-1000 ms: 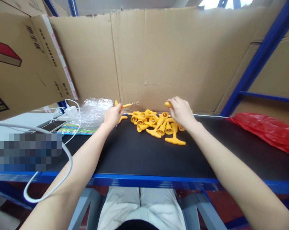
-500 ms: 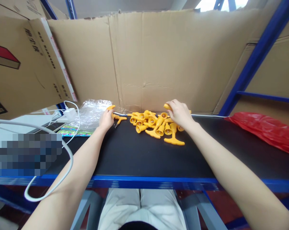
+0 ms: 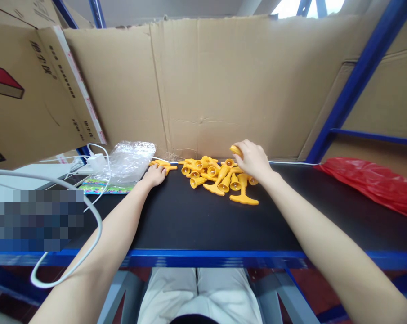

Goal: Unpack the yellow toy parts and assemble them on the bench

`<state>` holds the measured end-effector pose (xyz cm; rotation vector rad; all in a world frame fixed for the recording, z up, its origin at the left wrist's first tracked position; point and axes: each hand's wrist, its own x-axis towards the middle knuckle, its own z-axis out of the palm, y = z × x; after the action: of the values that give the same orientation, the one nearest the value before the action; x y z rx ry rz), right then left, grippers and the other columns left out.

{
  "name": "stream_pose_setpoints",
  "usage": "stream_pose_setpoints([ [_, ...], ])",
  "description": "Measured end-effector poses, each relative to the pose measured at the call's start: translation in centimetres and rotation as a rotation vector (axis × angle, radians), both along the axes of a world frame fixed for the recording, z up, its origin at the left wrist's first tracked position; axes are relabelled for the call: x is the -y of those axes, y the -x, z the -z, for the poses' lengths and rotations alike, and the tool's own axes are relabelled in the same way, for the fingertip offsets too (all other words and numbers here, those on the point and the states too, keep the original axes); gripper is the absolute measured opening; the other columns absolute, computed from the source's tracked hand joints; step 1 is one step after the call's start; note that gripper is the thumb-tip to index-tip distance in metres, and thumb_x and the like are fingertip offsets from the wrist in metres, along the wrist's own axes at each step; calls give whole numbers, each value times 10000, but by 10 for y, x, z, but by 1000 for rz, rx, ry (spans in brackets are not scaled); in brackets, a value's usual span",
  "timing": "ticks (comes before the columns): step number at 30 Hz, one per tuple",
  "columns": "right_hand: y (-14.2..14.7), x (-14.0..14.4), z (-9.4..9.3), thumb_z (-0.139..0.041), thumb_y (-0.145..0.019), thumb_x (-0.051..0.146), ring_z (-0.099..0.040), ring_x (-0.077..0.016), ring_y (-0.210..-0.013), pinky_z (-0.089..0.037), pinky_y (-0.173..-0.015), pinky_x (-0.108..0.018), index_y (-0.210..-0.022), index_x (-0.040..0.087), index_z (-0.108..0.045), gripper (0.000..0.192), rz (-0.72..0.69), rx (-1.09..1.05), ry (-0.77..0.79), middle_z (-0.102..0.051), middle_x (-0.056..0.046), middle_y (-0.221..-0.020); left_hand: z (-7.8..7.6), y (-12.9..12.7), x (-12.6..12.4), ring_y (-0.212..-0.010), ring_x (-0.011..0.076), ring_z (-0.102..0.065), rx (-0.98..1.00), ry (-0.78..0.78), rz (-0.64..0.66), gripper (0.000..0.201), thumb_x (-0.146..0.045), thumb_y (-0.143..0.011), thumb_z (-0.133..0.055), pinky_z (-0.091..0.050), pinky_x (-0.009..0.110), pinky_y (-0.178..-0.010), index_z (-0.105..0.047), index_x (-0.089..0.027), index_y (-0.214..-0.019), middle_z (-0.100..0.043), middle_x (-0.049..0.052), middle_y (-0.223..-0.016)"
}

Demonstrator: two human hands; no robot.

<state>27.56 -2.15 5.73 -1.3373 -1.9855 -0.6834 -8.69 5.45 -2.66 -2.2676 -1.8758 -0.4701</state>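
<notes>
The left hand [image 3: 155, 174] lies low on the black matte tabletop [image 3: 196, 220], its fingers loosely spread and holding nothing, the fingertips just beside a small group of orange plastic T-shaped pieces [image 3: 161, 165] that rest on the surface near the clear crinkled plastic bag [image 3: 129, 158]. The right hand [image 3: 255, 159] sits over the far right edge of a heap of orange plastic funnel-shaped parts [image 3: 216, 173], its fingers curled around one orange plastic piece [image 3: 236, 150] that sticks out at the thumb side, lifted a little above the heap. The heap lies on the tabletop close to the creased brown cardboard wall [image 3: 216, 85] that stands behind it, and one long orange part with a flat crossbar foot [image 3: 243, 194] lies at the near side of the heap, pointing toward the person. To the right, well apart from the heap, a red plastic bag [image 3: 375, 182] lies crumpled on the tabletop. To the left, a white charger block with its white cable [image 3: 97, 161] sits beside the clear bag, and the cable loops down past the blue metal edge of the table [image 3: 223, 258]. A printed cardboard box [image 3: 31, 85] hangs in at the upper left.
</notes>
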Motion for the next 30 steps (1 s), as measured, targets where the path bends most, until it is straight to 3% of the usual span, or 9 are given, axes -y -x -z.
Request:
stream_pose_setpoints([
  [3,-15,-10,-5,-529,-792,292,-526,-292,-966,-404,-791,-433,-994,169,-591,245,38,-157,-63,-588,-138,-1012,-4,-3,3,-1122,257,-478,-16,0,-50,432,-342,-900,-254,-338,411,-989,-617,-152,-1037,-579,133,-1115],
  [7,-56,-28,-8,-564,-748,349,-544,-292,-904,-408,-776,-469,-903,179,-589,232,177,-498,-101,-600,-148,-954,-12,-11,10,-1159,263,-455,10,-36,-45,433,-349,-896,-274,-345,397,-989,-601,-127,-1075,-551,148,-1173],
  [12,-109,-38,11,-508,-769,321,-561,-338,-917,-335,-804,-574,-1045,222,-512,292,314,-729,-31,-627,-129,-884,-21,-21,20,-1139,257,-478,34,-66,-15,426,-333,-903,-277,-358,384,-991,-601,-114,-1071,-530,155,-1202],
  [16,-127,-37,35,-507,-783,317,-577,-366,-921,-324,-823,-581,-1019,212,-533,260,458,-670,28,-647,-146,-901,-25,-24,25,-1099,256,-503,32,-104,6,415,-319,-907,-279,-372,383,-983,-607,-108,-1047,-556,151,-1151],
  [21,-134,-36,56,-456,-815,285,-592,-294,-945,-377,-836,-466,-1165,217,-520,362,530,-532,98,-652,-129,-1012,-24,-23,24,-1092,251,-516,19,-128,4,408,-306,-906,-280,-387,382,-979,-612,-108,-1034,-568,140,-1141],
  [26,-140,-41,66,-461,-814,270,-587,-275,-998,-412,-833,-383,-1164,191,-561,373,572,-457,317,-647,-134,-1075,-23,-23,23,-1078,249,-527,24,-148,13,397,-303,-903,-289,-398,386,-969,-620,-119,-1021,-579,133,-1130],
  [30,-140,-45,69,-462,-797,243,-557,-310,-1077,-407,-869,-454,-1304,237,-485,508,644,-433,492,-607,-139,-1179,-23,-23,23,-1069,248,-533,32,-152,17,384,-299,-899,-304,-401,385,-962,-626,-120,-1007,-584,135,-1118],
])
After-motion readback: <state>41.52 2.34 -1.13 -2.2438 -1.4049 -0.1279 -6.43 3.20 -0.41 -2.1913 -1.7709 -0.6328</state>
